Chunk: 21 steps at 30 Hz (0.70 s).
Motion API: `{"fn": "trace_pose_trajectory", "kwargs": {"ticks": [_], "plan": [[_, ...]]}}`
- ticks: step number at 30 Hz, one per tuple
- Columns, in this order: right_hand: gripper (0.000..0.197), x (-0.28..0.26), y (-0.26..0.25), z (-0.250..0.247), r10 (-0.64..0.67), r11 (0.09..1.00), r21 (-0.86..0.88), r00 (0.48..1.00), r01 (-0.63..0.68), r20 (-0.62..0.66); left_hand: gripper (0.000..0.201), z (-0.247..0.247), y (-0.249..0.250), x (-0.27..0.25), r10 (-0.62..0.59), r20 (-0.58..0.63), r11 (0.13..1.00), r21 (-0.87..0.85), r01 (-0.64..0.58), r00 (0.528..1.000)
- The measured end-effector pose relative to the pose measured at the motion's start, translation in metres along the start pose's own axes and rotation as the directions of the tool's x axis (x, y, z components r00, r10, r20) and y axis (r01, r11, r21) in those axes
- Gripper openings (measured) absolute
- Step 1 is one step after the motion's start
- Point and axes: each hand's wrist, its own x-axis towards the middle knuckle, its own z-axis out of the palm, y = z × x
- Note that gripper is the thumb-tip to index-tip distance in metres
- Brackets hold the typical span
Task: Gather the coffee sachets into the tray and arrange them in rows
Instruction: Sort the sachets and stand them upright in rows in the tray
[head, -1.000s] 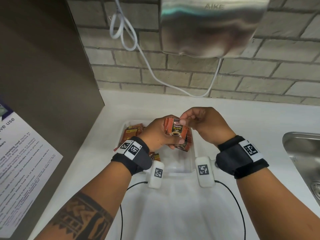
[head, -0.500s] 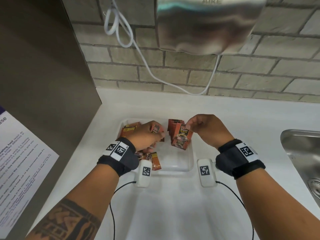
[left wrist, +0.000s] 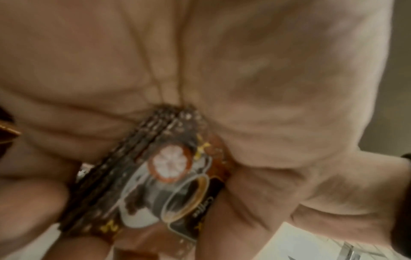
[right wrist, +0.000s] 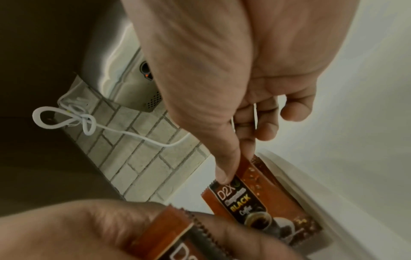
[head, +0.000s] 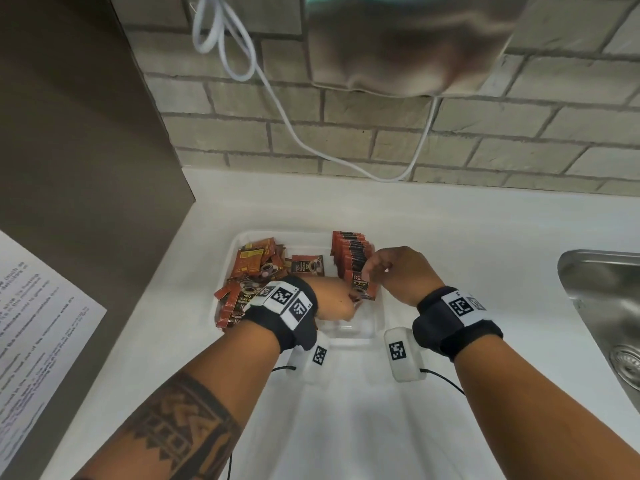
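Observation:
A clear plastic tray (head: 360,336) sits on the white counter. Red-brown coffee sachets lie in a loose pile (head: 249,271) in its left part, with one flat sachet (head: 307,270) beside them. A row of upright sachets (head: 351,252) stands along the right side. My right hand (head: 370,273) pinches the top edge of the front sachet (right wrist: 255,202) of that row with thumb and forefinger. My left hand (head: 349,303), low over the tray's middle, grips a small stack of sachets (left wrist: 169,184) just left of that front sachet.
A steel sink (head: 606,306) lies at the right. A hand dryer (head: 398,46) hangs on the brick wall above, with a looped white cable (head: 242,64). A brown panel (head: 86,168) with a paper notice (head: 34,323) stands at the left.
The hands held one stack together above the tray, then parted. The right hand came down to the row at the tray's right side. The left hand moved right with its sachets.

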Motion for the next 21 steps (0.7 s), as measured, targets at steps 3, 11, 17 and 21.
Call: {"fn": "trace_pose_trajectory", "kwargs": {"ticks": [3, 11, 17, 21], "plan": [[0.021, 0.0, 0.001, 0.003, 0.001, 1.0, 0.01, 1.0, -0.001, 0.022, 0.029, 0.003, -0.001, 0.014, -0.008, 0.027, 1.0, 0.03, 0.007, 1.0], [0.015, 0.005, 0.002, 0.01, 0.031, 0.999, -0.011, 1.0, -0.031, 0.004, 0.038, 0.002, 0.004, 0.026, -0.043, 0.028, 0.997, 0.06, 0.041, 0.999], [0.012, 0.014, 0.006, 0.015, 0.057, 0.998, -0.016, 0.997, -0.058, -0.045, 0.05, 0.003, 0.002, 0.029, -0.072, 0.012, 0.997, 0.004, 0.072, 0.997], [0.015, 0.018, 0.01, 0.017, 0.072, 0.997, 0.006, 0.995, -0.072, -0.075, 0.049, 0.004, 0.001, 0.03, -0.083, 0.014, 0.996, -0.032, 0.083, 0.996]]}}
